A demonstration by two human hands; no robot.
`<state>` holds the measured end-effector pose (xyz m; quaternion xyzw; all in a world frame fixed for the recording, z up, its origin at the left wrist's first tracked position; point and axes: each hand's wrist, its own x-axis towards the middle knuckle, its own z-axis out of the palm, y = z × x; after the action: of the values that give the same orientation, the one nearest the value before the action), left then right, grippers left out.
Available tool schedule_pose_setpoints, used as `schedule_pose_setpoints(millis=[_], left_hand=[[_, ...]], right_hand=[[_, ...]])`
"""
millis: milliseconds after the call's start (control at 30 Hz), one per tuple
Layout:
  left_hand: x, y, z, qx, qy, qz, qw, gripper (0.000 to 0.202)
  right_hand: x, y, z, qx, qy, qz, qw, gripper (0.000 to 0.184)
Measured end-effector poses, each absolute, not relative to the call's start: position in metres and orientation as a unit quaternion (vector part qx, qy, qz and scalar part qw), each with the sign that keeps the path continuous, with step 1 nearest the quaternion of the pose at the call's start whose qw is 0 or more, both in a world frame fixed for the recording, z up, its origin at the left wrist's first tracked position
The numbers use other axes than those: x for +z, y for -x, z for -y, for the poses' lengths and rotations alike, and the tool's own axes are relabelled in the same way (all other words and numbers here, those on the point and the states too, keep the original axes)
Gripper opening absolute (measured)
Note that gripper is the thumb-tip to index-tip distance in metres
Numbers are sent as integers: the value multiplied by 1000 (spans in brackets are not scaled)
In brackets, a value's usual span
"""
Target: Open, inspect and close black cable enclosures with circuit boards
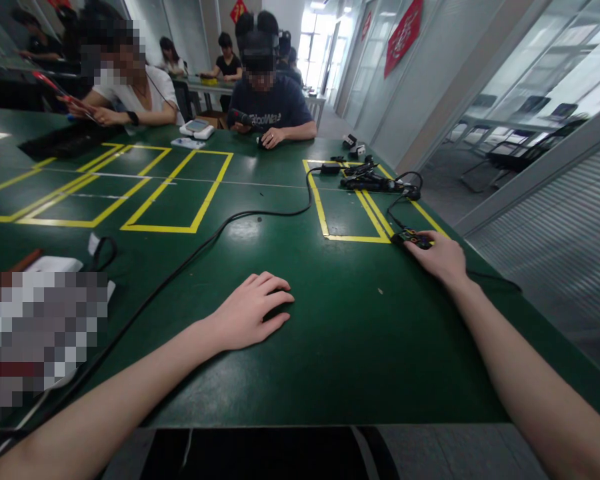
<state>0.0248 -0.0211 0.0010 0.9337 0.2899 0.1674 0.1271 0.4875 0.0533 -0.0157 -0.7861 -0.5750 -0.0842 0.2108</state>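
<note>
My left hand (255,308) lies palm down on the green table (300,387), its fingers stretched and slightly apart, holding nothing. Farther off, at the right side of the table, my right hand (437,257) grips a small black device (413,238) with coloured marks on top, thumb on the near side. A thin dark cable runs from the device toward a tangle of black cords and parts (375,180) beyond it. The fingers on the device's far side are partly hidden.
A long black cable (220,230) crosses the table past a black adapter (330,169). Yellow tape rectangles (195,223) mark the surface. At the left sit a blurred-out item (45,333) and a looped dark strap (105,250). Co-workers sit opposite, one holding a dark tool (243,119).
</note>
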Motion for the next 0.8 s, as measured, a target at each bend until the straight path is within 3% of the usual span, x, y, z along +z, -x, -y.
schedule_pose_setpoints(millis=[233,400,533,800], left_hand=[[-1,-26,20,179,-934,-286,119,22],[4,-25,20,284,-907,-292,104,29],[9,-22,22,338,-903,-243,108,32],[4,-13,15,256,-903,-296,178,42]], right_hand=[[-18,-388,-44,-19,692,678,247,40],[-17,-313,-4,73,494,816,291,31],[-12,-270,24,110,333,904,243,28],[-15,-262,26,62,335,897,282,30]])
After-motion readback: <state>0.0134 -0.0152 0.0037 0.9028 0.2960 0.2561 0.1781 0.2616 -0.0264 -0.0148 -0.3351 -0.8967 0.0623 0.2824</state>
